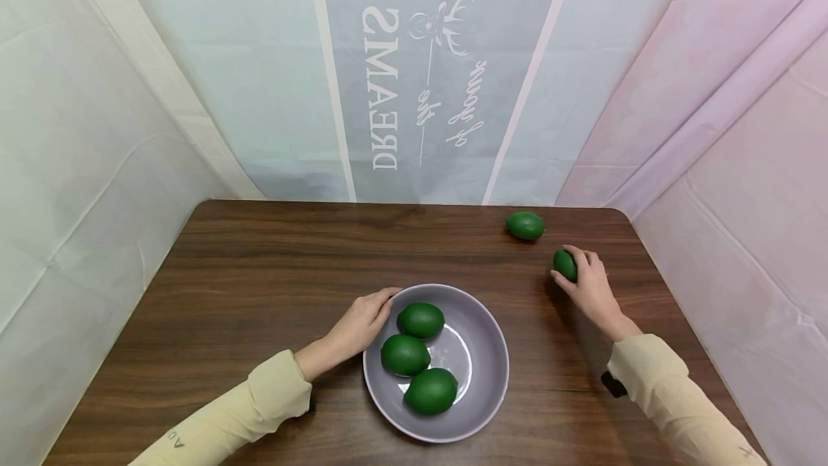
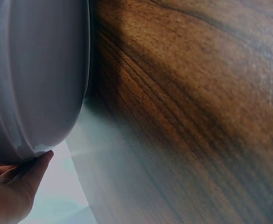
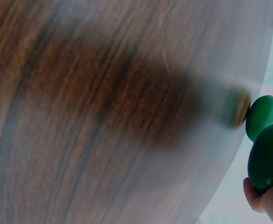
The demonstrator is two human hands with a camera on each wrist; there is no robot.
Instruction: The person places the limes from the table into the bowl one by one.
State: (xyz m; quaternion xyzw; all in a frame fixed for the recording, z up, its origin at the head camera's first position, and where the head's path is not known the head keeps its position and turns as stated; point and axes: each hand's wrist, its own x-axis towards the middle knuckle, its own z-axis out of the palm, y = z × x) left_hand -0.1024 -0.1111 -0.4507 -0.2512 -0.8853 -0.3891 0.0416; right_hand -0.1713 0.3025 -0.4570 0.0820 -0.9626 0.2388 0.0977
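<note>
A grey bowl [image 1: 481,351] sits on the table and holds three green limes, among them an upper lime [image 1: 421,320], a middle lime [image 1: 405,355] and a lower lime [image 1: 431,391]. My left hand [image 1: 364,321] grips the bowl's rim at its upper left. In the left wrist view, a digit of that hand [image 2: 20,189] presses the bowl's outer wall [image 2: 50,70]. To the right, my right hand [image 1: 591,286] holds another lime [image 1: 565,265] between thumb and fingers; this lime [image 3: 268,158] also shows in the right wrist view. Beyond it lies one more lime [image 1: 525,226] near the far edge.
The dark wooden table [image 1: 278,257] has its far edge against a hanging cloth with printed lettering [image 1: 384,88]. Pale cloth walls stand at the left [image 1: 77,164] and right [image 1: 744,221] sides.
</note>
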